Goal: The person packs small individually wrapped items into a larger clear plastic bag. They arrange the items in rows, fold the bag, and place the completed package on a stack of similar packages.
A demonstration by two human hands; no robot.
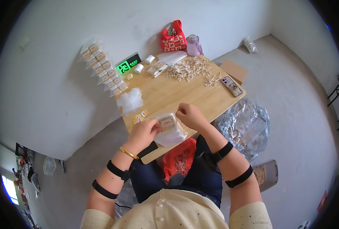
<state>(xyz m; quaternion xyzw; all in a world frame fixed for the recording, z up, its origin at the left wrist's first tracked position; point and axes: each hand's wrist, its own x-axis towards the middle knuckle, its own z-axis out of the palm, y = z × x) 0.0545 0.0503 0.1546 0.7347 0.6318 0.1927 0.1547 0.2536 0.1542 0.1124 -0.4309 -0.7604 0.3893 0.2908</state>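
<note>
Gripping a small clear plastic box at the near edge of the wooden worktop, the left hand has its fingers curled closed around the box's left side. The right hand is closed in a loose fist, pinching the box's right end. A pile of small wooden sticks lies far on the worktop.

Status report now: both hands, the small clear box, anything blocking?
Left hand and right hand both gripping small clear box over the table edge. Clear bags lie under it. Nothing blocking.
</note>
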